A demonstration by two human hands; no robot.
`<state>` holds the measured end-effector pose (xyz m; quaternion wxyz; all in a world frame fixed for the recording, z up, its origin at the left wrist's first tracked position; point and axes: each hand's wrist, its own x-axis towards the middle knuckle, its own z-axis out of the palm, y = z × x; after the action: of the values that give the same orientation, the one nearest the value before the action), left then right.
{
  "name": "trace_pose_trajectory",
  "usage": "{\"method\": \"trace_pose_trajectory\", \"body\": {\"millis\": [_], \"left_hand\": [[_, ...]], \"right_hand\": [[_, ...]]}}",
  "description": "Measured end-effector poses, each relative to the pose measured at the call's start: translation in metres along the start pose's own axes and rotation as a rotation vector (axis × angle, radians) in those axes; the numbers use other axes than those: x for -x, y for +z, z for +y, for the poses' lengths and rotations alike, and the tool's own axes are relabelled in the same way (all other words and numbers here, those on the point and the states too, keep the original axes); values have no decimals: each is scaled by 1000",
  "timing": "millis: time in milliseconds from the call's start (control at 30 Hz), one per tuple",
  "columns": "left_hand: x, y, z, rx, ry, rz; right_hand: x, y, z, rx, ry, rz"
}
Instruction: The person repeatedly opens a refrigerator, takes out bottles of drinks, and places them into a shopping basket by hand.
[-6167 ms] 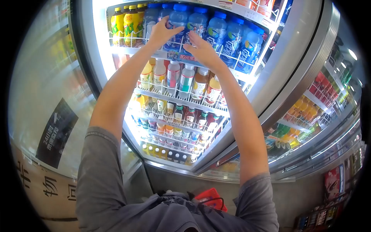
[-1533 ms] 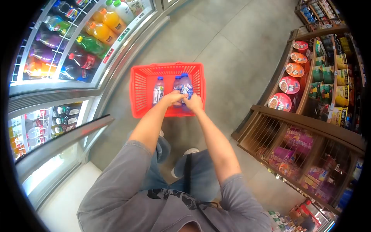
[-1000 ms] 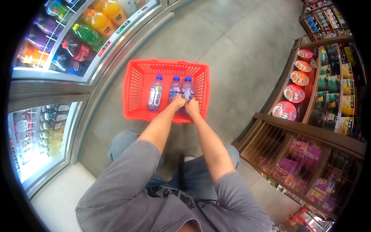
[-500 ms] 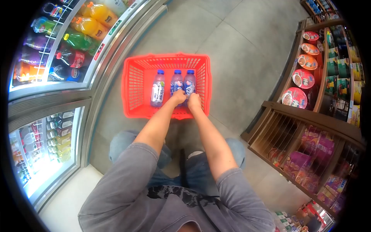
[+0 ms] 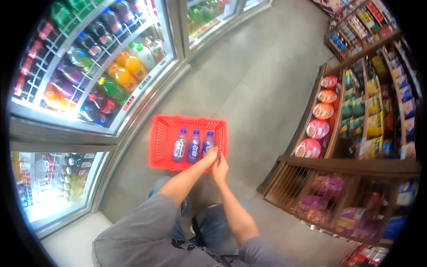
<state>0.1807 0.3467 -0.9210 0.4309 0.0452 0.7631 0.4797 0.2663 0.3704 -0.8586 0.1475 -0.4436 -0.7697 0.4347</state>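
Note:
A red plastic basket [image 5: 161, 162] stands on the floor in front of my knees. Three bottles with blue caps lie in it side by side: a left bottle [image 5: 179, 147] with a pale label, a middle bottle [image 5: 193, 147] and a right bottle [image 5: 208, 141], both with blue labels. My left hand [image 5: 210, 155] is closed beside the lower end of the right bottle, partly covering it. Close against it, my right hand [image 5: 219, 170] is closed over the basket's near right rim. What the fingers hold, if anything, is too small to make out.
Glass-door drink coolers [image 5: 111, 147] line the left side, with bottles behind the glass. Shelves [image 5: 338, 164] with instant noodle bowls [image 5: 317, 128] and bagged goods run along the right. A grey floor aisle [image 5: 249, 84] leads ahead between them.
My hands have drawn back from the middle and right bottles to the basket's near right corner. Those two bottles now lie farther apart. The view has tilted up, showing more aisle.

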Motion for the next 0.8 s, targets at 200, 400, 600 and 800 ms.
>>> {"method": "trace_pose_trajectory", "body": {"millis": [200,400,600,800], "left_hand": [[147,-61,112,251,53,17],[270,-164,287,482,38,90],[407,-283,462,514,275,216],[505,-421,600,511,680,372]], "right_hand": [[78,-134,-141,-344,178,-160],[80,-205,-321,-377,85,-242],[85,-258,-535,-436,-118,-354],[80,-266,-733,-425,-431,-543]]}}
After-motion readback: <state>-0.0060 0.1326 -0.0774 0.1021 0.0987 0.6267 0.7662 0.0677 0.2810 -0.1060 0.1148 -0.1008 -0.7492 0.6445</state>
